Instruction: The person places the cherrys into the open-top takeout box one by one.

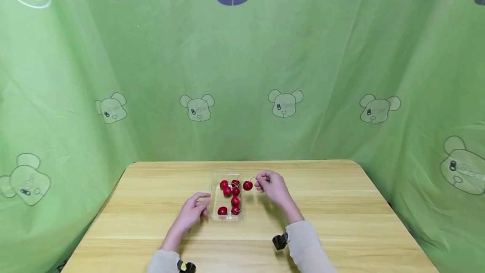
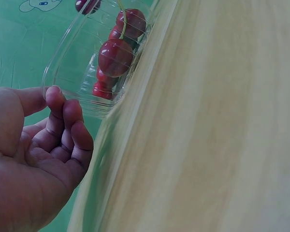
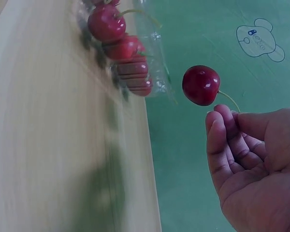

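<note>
A clear plastic container [image 1: 217, 201] sits on the table with several red cherries [image 1: 235, 201] in it, some with stems. My left hand [image 1: 191, 212] is at its left side; in the left wrist view, thumb and finger pinch the container's rim [image 2: 45, 77]. To the right of the container, my right hand [image 1: 274, 188] holds one dark red cherry [image 3: 201, 85] by its thin green stem [image 3: 230, 99], pinched between thumb and fingertips. That cherry hangs raised beside the container's right edge, apart from the others.
The light wooden table [image 1: 322, 205] extends around the container and both hands. A green curtain [image 1: 242, 62] with printed bear heads and smiley faces encloses the back and sides. Black wrist devices [image 1: 280, 241] sit at both light sleeves [image 1: 308, 247].
</note>
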Demonstrator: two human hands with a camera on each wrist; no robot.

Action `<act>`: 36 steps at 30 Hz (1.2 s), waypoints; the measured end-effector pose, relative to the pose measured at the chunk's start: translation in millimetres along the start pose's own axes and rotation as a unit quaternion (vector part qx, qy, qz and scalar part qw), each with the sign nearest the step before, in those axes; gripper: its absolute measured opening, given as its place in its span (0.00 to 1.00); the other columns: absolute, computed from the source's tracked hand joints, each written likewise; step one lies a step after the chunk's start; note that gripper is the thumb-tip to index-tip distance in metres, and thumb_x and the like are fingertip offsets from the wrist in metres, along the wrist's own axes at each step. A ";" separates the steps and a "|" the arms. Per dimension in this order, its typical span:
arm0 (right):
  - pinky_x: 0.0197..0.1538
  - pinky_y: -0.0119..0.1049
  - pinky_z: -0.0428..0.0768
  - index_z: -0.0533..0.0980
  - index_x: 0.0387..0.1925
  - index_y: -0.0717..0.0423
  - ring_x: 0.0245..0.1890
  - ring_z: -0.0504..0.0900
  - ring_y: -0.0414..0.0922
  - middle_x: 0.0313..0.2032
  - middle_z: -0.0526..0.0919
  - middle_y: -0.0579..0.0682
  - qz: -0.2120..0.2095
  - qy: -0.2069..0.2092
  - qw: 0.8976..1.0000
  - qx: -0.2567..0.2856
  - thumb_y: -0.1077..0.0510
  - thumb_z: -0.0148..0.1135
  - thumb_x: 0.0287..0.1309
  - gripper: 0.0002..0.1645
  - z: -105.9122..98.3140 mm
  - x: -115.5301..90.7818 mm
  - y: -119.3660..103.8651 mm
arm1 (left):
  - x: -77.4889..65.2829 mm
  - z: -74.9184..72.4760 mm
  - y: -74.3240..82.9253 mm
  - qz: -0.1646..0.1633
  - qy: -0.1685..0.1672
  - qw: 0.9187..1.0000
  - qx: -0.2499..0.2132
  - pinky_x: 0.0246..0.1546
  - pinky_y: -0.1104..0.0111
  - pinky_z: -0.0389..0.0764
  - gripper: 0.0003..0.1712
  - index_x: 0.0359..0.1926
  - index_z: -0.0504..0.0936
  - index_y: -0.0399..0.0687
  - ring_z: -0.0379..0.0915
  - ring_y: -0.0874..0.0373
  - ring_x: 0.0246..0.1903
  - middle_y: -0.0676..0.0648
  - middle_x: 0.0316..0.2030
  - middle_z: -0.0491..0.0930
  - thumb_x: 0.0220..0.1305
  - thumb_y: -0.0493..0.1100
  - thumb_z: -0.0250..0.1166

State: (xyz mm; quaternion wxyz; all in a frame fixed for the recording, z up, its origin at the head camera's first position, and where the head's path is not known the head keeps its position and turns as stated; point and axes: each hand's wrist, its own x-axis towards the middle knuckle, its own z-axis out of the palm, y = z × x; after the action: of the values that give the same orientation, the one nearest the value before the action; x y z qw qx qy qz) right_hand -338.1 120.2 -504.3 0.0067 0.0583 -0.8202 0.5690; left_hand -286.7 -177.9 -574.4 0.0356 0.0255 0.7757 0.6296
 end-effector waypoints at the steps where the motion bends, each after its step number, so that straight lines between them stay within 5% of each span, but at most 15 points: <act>1: 0.44 0.48 0.88 0.80 0.44 0.70 0.32 0.85 0.46 0.34 0.86 0.60 0.000 -0.001 1.000 0.002 0.64 0.57 0.74 0.10 1.1 0.2 -1.0 | 0.0 -0.2 -0.5 0.002 -0.001 1.000 0.002 0.29 0.70 0.77 0.24 0.65 0.76 0.37 0.74 0.58 0.25 0.42 0.26 0.81 0.76 0.46 0.61; 12: 0.39 0.42 0.88 0.81 0.41 0.65 0.31 0.85 0.47 0.31 0.86 0.55 -0.005 -0.011 1.000 0.004 0.63 0.59 0.73 0.08 11.7 0.5 -9.1 | 0.8 -1.5 1.8 -0.003 -0.006 1.000 0.003 0.29 0.70 0.77 0.24 0.65 0.76 0.37 0.74 0.58 0.25 0.45 0.25 0.81 0.76 0.46 0.61; 21: 0.42 0.48 0.88 0.81 0.45 0.68 0.31 0.84 0.46 0.32 0.86 0.55 -0.016 -0.034 0.999 0.001 0.63 0.58 0.73 0.10 26.9 0.2 -12.4 | -0.7 -1.0 2.3 -0.008 -0.002 1.000 0.002 0.28 0.70 0.76 0.23 0.65 0.76 0.37 0.74 0.58 0.25 0.45 0.25 0.81 0.76 0.45 0.61; 31: 0.37 0.40 0.86 0.82 0.43 0.62 0.39 0.85 0.62 0.36 0.86 0.64 -0.020 -0.044 0.999 -0.014 0.61 0.59 0.73 0.08 43.7 -3.4 -15.5 | -1.1 -1.0 1.9 -0.007 -0.004 1.000 0.000 0.26 0.71 0.74 0.23 0.65 0.76 0.38 0.74 0.59 0.24 0.45 0.24 0.81 0.76 0.46 0.62; 36: 0.39 0.48 0.87 0.81 0.42 0.63 0.34 0.86 0.60 0.34 0.86 0.62 -0.012 -0.047 0.999 -0.011 0.62 0.59 0.72 0.07 53.5 -6.2 -13.4 | 0.1 -0.7 0.5 -0.005 -0.012 1.000 0.001 0.28 0.71 0.77 0.24 0.66 0.75 0.37 0.75 0.59 0.25 0.47 0.24 0.81 0.76 0.45 0.61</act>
State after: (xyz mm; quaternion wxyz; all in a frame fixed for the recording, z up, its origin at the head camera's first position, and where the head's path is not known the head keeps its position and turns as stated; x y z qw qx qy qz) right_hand -327.6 66.1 -511.2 -0.0243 0.0945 -0.8252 0.5564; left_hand -286.9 -178.5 -573.7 0.0482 0.0291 0.7758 0.6285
